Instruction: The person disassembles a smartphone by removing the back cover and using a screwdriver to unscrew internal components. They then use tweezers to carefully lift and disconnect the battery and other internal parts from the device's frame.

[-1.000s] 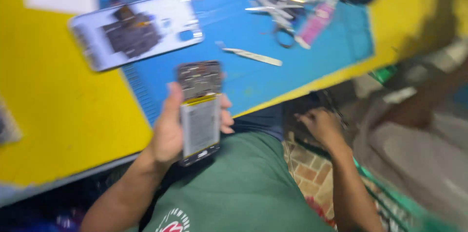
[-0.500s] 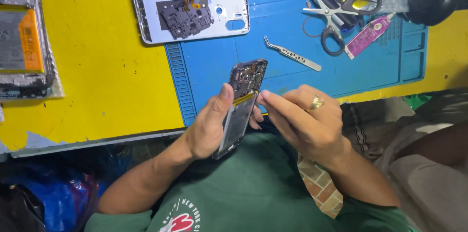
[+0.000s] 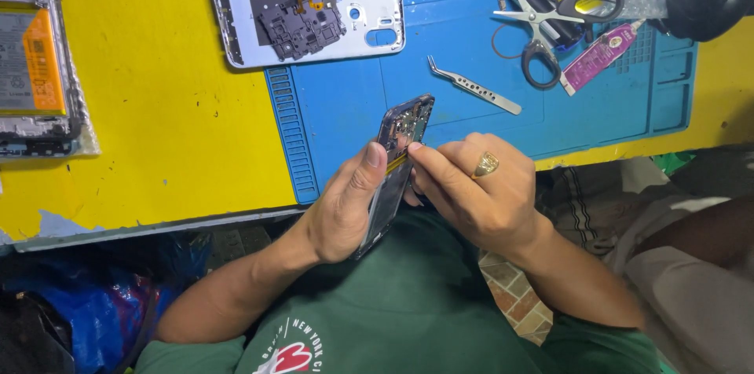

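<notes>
The yellow worktop (image 3: 157, 130) carries a blue mat (image 3: 487, 130) beyond the grip, bearing a white back cover (image 3: 377, 5), tweezers (image 3: 473, 86), scissors (image 3: 550, 20) and a pink tube (image 3: 601, 56).

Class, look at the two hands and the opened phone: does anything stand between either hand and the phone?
Nothing visible does. The left hand grips the opened dark phone body edge-on, and the right hand pinches at its yellow strip. The metal tweezers lie apart on the blue mat.
</notes>
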